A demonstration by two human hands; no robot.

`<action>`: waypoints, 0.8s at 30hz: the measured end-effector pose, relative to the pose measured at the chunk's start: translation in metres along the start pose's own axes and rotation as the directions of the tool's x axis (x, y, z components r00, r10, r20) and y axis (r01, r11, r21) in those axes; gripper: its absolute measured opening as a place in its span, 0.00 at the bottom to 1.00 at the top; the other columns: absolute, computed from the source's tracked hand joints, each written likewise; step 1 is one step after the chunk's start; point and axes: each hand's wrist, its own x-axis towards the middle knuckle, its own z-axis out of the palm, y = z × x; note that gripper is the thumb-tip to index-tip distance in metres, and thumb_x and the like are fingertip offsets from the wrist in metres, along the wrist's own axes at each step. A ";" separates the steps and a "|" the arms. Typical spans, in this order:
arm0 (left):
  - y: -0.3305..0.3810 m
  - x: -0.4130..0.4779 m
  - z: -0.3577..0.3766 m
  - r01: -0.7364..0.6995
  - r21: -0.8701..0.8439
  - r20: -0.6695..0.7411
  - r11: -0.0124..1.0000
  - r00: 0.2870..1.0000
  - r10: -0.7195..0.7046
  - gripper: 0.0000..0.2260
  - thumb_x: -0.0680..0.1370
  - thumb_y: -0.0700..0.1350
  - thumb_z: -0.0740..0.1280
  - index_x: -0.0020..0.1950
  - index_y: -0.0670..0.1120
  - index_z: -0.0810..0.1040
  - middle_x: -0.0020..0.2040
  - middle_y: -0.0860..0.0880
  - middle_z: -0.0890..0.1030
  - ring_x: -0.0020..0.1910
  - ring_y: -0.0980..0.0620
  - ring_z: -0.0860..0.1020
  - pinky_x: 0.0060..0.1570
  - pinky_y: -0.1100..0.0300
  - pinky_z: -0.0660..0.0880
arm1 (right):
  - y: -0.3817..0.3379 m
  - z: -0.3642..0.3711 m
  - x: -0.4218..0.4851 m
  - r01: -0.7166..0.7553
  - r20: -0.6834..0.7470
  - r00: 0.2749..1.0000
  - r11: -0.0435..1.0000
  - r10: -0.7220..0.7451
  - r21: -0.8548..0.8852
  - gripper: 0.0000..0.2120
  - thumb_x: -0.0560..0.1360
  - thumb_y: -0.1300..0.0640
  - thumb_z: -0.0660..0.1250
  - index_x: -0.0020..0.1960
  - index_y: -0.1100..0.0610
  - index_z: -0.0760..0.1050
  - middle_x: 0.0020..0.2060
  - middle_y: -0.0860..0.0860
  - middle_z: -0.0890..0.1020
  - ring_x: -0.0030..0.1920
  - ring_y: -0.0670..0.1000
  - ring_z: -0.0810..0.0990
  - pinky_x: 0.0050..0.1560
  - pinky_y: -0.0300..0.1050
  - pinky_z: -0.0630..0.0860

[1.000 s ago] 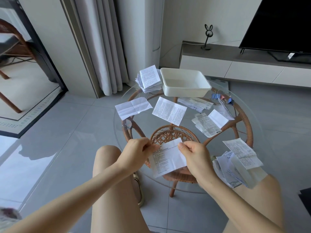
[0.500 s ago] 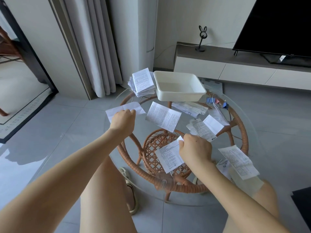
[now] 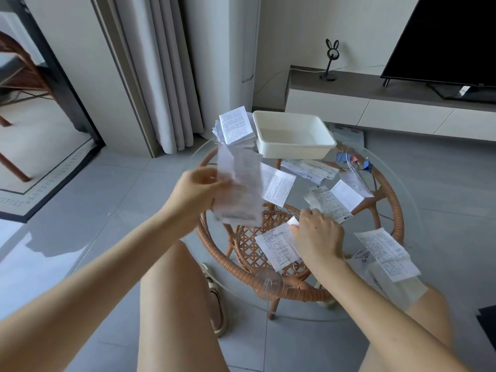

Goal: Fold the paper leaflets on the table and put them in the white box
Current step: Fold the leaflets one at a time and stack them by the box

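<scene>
Both occupied | left hand: fingers clamped on mid-air leaflet | right hand: fingers seemingly pinching tabletop leaflet

Wht box; tan wicker tbl; blue clips.

Printed leaflet upright midair, white box behind

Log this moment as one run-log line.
left hand: holds blurred white paper leaflet in air | right hand: grips printed white paper leaflet on round glass table | white rectangular plastic box: empty
</scene>
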 end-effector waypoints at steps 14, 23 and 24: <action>-0.039 -0.017 0.037 0.346 -0.210 0.247 0.914 0.924 -0.293 0.07 0.77 0.36 0.66 0.53 0.36 0.79 0.46 0.41 0.83 0.42 0.48 0.83 0.42 0.57 0.81 | 0.016 -0.036 -0.002 -0.459 0.458 0.889 -0.052 -0.027 0.887 0.23 0.70 0.58 0.74 0.63 0.59 0.72 0.42 0.53 0.83 0.34 0.47 0.78 0.31 0.39 0.72; -0.029 -0.023 0.039 0.262 -0.199 0.219 0.944 0.951 -0.218 0.05 0.77 0.37 0.67 0.52 0.39 0.79 0.47 0.40 0.84 0.45 0.45 0.84 0.42 0.56 0.82 | 0.021 -0.033 0.001 -0.441 0.440 0.895 0.004 -0.069 0.897 0.06 0.68 0.67 0.74 0.41 0.58 0.82 0.33 0.49 0.83 0.30 0.46 0.75 0.26 0.36 0.68; -0.028 -0.023 0.038 0.263 -0.200 0.224 0.944 0.950 -0.218 0.06 0.77 0.36 0.67 0.52 0.39 0.79 0.46 0.40 0.84 0.44 0.45 0.84 0.41 0.57 0.82 | 0.023 -0.033 0.001 -0.421 0.421 0.906 -0.006 -0.048 0.907 0.07 0.68 0.68 0.73 0.40 0.58 0.81 0.32 0.49 0.83 0.30 0.46 0.75 0.26 0.36 0.69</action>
